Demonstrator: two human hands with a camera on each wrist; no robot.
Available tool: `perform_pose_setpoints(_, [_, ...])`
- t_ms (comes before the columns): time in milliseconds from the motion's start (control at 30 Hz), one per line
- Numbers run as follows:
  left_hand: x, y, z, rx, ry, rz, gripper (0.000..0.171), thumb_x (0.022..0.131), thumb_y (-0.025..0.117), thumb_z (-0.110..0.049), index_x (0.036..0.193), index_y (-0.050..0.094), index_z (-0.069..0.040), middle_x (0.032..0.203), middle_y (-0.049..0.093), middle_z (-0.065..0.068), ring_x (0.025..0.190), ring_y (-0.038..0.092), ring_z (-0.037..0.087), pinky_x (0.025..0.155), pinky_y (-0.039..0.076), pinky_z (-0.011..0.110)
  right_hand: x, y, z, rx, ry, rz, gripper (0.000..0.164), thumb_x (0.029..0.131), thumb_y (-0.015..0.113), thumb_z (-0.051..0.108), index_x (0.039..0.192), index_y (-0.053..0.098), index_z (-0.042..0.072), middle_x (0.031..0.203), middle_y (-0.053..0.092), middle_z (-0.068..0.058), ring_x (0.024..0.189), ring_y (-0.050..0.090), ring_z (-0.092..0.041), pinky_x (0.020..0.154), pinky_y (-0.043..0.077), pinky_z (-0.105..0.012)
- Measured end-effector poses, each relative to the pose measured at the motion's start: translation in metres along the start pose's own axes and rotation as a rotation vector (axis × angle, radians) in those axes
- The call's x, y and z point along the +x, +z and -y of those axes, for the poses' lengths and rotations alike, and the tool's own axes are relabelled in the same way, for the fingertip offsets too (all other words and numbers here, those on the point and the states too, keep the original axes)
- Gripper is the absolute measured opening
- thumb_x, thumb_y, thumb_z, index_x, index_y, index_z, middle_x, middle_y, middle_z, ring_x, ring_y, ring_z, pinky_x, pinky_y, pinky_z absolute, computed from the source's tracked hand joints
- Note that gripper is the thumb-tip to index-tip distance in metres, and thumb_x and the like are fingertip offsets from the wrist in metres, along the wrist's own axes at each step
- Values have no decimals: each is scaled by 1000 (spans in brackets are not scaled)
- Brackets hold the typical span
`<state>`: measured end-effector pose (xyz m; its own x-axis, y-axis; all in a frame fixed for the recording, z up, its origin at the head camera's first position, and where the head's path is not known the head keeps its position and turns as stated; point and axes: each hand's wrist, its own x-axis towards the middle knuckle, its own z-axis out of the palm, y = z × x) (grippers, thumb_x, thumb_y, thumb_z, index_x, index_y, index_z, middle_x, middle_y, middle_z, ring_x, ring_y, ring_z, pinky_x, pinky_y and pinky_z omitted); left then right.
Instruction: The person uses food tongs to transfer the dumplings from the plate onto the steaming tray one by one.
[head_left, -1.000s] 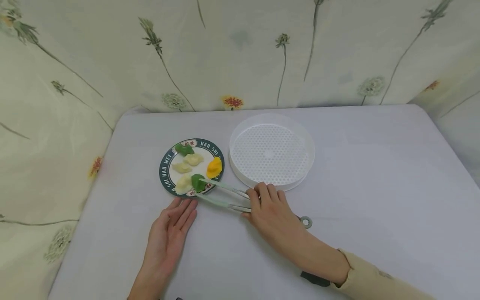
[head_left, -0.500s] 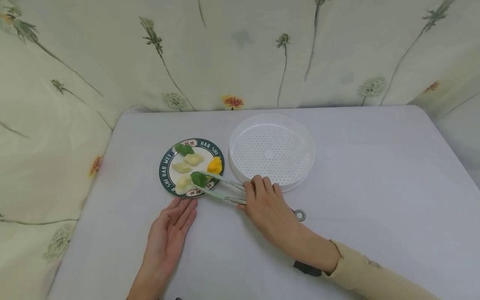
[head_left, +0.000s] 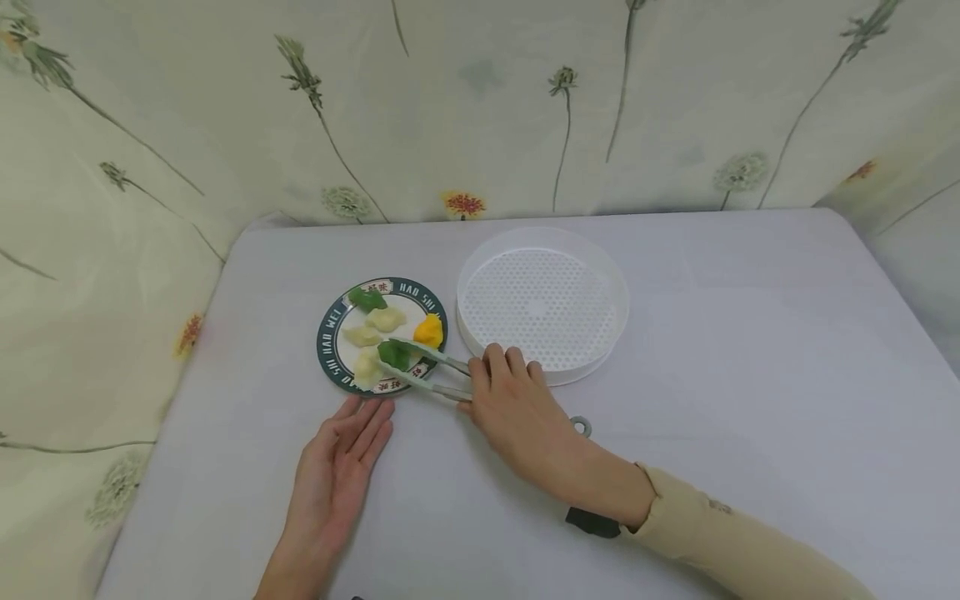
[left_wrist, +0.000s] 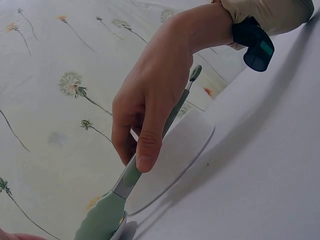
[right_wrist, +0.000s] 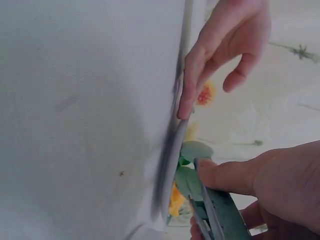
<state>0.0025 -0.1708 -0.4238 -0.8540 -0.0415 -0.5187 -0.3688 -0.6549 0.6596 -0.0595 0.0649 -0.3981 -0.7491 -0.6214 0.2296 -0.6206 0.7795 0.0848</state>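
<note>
My right hand (head_left: 517, 421) grips a pair of pale green kitchen tongs (head_left: 420, 383), thumb on one arm and fingers over the other. The tong heads (right_wrist: 188, 182) stand on either side of a green dumpling (head_left: 393, 356) near the front of the plate. That plate (head_left: 327, 350) has a dark green lettered rim. Also on it lie a yellow dumpling (head_left: 428, 331), several pale dumplings (head_left: 386, 319) and a second green one (head_left: 367, 299) at the back. My left hand (head_left: 337, 467) lies palm up, fingers straight, its fingertips at the plate's front rim.
A round white steamer tray (head_left: 540, 308) with a perforated base stands just right of the plate. White cloth covers the table (head_left: 750, 375). A flower-print curtain (head_left: 510, 108) hangs behind it. A dark camera (left_wrist: 257, 47) is strapped at my right wrist.
My right hand has moved left with the tongs, whose heads now reach further over the plate around the front green dumpling. That dumpling has shifted slightly left. My left hand stays put.
</note>
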Motion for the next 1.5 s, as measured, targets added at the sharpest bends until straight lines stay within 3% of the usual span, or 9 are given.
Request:
perform_pose_setpoints(267, [0, 1, 0, 3, -4, -5, 69, 113, 37, -16, 173, 5, -6, 178, 23, 17, 163, 38, 25, 136, 35, 34, -1, -3, -7, -19, -14, 40, 38, 103, 73, 38, 112, 61, 3, 93, 50, -7, 80, 42, -24, 59, 33, -28])
perform_pose_setpoints(633, [-3, 0, -2, -3, 1, 3, 69, 113, 37, -16, 173, 3, -6, 179, 21, 17, 163, 37, 25, 138, 32, 34, -4, -11, -15, 49, -10, 32, 37, 102, 75, 36, 112, 64, 3, 93, 51, -6, 77, 40, -22, 58, 29, -25])
perform_pose_setpoints(1000, [-1, 0, 0, 5, -3, -12, 69, 113, 37, -18, 174, 5, -8, 179, 23, 15, 162, 39, 24, 136, 34, 33, -6, -35, -20, 67, 64, 63, 41, 102, 73, 35, 122, 61, 1, 107, 57, -11, 90, 49, -28, 63, 38, -29])
perform_pose_setpoints(1500, [0, 0, 1, 15, -12, -32, 68, 114, 38, -21, 174, 7, -10, 178, 26, 12, 161, 41, 22, 135, 37, 32, -14, -48, -35, 52, 122, 5, 44, 101, 76, 31, 125, 59, -2, 113, 58, -17, 91, 51, -33, 63, 43, -34])
